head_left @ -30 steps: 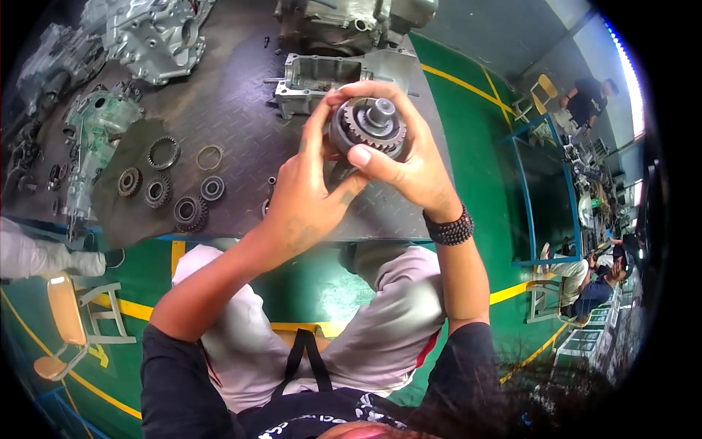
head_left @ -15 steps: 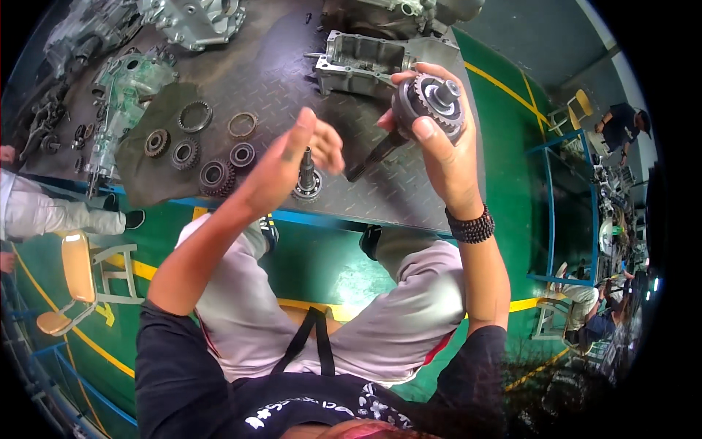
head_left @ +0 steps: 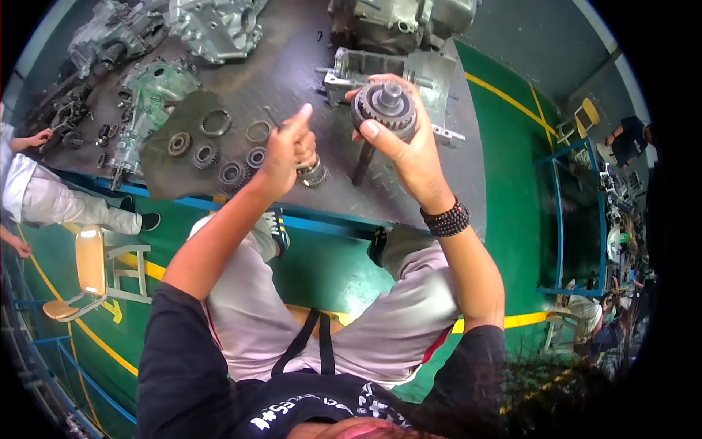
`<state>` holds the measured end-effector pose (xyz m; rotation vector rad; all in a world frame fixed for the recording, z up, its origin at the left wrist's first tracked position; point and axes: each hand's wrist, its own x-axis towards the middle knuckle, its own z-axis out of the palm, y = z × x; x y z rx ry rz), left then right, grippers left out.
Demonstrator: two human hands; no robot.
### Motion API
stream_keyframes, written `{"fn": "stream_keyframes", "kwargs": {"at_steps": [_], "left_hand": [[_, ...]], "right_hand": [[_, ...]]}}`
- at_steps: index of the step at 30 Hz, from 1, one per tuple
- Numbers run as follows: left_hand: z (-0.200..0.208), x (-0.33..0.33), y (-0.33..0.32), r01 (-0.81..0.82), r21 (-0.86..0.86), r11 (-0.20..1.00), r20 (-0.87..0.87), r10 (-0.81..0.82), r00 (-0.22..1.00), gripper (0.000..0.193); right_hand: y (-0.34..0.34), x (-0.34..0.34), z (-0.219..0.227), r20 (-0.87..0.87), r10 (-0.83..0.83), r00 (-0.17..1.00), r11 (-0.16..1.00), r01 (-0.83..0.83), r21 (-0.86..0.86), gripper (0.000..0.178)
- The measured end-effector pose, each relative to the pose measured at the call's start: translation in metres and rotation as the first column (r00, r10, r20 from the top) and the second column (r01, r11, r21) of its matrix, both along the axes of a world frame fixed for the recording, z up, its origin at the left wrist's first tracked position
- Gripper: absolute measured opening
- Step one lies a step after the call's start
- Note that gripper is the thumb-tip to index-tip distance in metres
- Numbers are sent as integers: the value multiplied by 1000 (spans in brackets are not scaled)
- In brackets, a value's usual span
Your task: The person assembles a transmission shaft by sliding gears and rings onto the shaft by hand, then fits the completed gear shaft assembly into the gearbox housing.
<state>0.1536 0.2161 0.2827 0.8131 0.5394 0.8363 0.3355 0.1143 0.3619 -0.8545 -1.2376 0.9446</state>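
My right hand (head_left: 406,143) is wrapped round the thick geared end of a gear shaft (head_left: 384,110). The long splined end points down toward the metal bench top. My left hand (head_left: 287,155) is closed, one finger stretched out, around a second, thinner shaft with a bearing (head_left: 313,174) at its lower end. That shaft leans, its dark tip showing beyond my fingers; the hand hides its middle. Just left of this hand lie a ball bearing (head_left: 256,157), a toothed gear (head_left: 232,175) and a brass-coloured ring (head_left: 258,131).
An open metal housing (head_left: 344,80) lies beyond my right hand. Larger castings (head_left: 216,29) stand along the far side. More gears (head_left: 205,155) rest on a dark cloth (head_left: 164,172) beside a greenish housing (head_left: 150,110). Another person's hand (head_left: 40,137) is at the far left.
My right hand has moved left with the gear shaft, turning it more upright. My left hand has closed on the thinner shaft, which now leans to the left. The view has shifted slightly.
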Motion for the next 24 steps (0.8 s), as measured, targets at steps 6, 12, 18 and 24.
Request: {"fn": "stream_keyframes", "kwargs": {"at_steps": [6, 12, 18, 24], "left_hand": [[153, -10, -22, -251, 183, 950, 471, 139, 871, 51], [244, 31, -60, -27, 569, 822, 262, -150, 953, 53], [242, 74, -62, 157, 525, 837, -63, -146, 987, 54], [225, 98, -60, 251, 462, 851, -156, -201, 967, 51]], "right_hand": [[-25, 10, 16, 49, -25, 998, 999, 27, -30, 61], [-33, 0, 20, 61, -36, 998, 999, 35, 17, 66], [-33, 3, 21, -56, 8, 998, 1000, -10, -27, 73], [-30, 25, 14, -26, 25, 999, 999, -25, -21, 73]]}}
